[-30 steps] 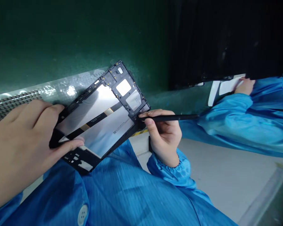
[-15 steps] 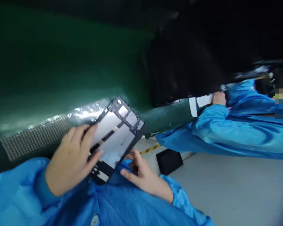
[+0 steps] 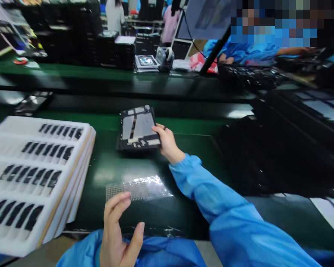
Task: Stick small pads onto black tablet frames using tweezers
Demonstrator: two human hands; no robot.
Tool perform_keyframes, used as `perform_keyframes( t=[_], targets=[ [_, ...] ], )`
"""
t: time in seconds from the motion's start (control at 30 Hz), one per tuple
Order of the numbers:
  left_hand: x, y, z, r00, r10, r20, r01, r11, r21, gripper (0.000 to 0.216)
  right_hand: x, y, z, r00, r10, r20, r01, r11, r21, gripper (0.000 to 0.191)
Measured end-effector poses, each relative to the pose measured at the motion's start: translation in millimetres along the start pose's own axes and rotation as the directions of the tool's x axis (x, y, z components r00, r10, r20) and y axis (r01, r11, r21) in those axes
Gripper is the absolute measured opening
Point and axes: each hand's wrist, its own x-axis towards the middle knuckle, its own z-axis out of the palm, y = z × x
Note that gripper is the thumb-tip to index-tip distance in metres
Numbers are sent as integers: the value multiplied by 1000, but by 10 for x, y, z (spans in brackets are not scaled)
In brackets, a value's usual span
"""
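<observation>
While your right grip (image 3: 169,144) has the tablet panel (image 3: 139,128) pinched at its 3 o'clock edge, your left grip (image 3: 114,237) is down at 7 o'clock, released, fingers spread, nothing in it.

Head view (only one; 12 = straight ahead): the panel's just off centre twd 9, over the green tabletop (image 3: 107,148), silvery side up. Can't tell if it's resting or held just clear; it's dark underneath. R thumb is on the near part of that edge; the other R fingers are partly hidden. Your left grip is nearest the dotted clear plastic sheet (image 3: 153,189), b/w 6 & 7; fingertips overlap it in view, contact unclear. Foam trays (image 3: 80,159) are stacked at 8–9, slotted w/ dark strips (image 3: 33,218); a dark pile (image 3: 272,159) sits at 3.

Handling, my guess: light, thin, fairly stiff, but a one-sided pinch could let it flex or tip. Silvery middle's prob. slick & marks easily, so keep off it, esp. the dark band (image 3: 133,126) running across. Best hold is the black frame, opp. edges, approx. 3 & 9, w/ light pressure.
</observation>
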Motion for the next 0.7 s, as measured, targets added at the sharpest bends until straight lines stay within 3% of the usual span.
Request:
perform_keyframes(
  t=[0.07, 0.13, 0.2, 0.27, 0.37, 0.47, 0.5, 0.53, 0.57, 0.67, 0.7],
  targets=[
    [-78, 19, -108, 1000, -20, 1, 20, 999, 50, 55, 432, -79, 522, 995, 69, 75, -70, 997, 11, 34],
    [-127, 71, -168, 998, -53, 14, 52, 995, 87, 53, 674, -175, 830, 986, 115, 117, -117, 993, 8, 37],
    [-141, 131, -168, 996, -73, 48, 69, 994, 90, 52, 690, -262, 881, 983, 123, 136, -125, 992, 3, 39],
    [-103, 188, -100, 992, -54, 114, 49, 998, 41, 50, 467, -338, 671, 982, 96, 164, -95, 995, -9, 36],
    [95, 305, 179, 963, 4, 268, 27, 993, -111, 44, -228, -518, -64, 970, -7, 241, 20, 999, -51, 37],
    [476, 569, 754, 888, 63, 456, 83, 952, -294, 38, -1049, -910, -1115, 959, -176, 224, 209, 969, -130, 36],
    [631, 704, 1013, 854, 85, 514, 117, 930, -347, 41, -1278, -1090, -1496, 948, -274, 163, 305, 928, -213, 31],
    [792, 859, 1295, 821, 93, 563, 161, 909, -385, 45, -1464, -1284, -1879, 880, -469, 76, 444, 755, -483, 23],
    [954, 1029, 1590, 794, 91, 601, 209, 888, -410, 47, -1600, -1478, -2255, 783, -620, -52, 400, 566, -721, 14],
    [1413, 1548, 2426, 754, 7, 656, 357, 835, -419, 47, -1721, -1943, -3236, 612, -700, -369, 123, 545, -830, 12],
    [1546, 1702, 2647, 751, -33, 659, 399, 818, -414, 47, -1689, -2031, -3482, 598, -667, -445, 50, 585, -810, 19]
  ],
)
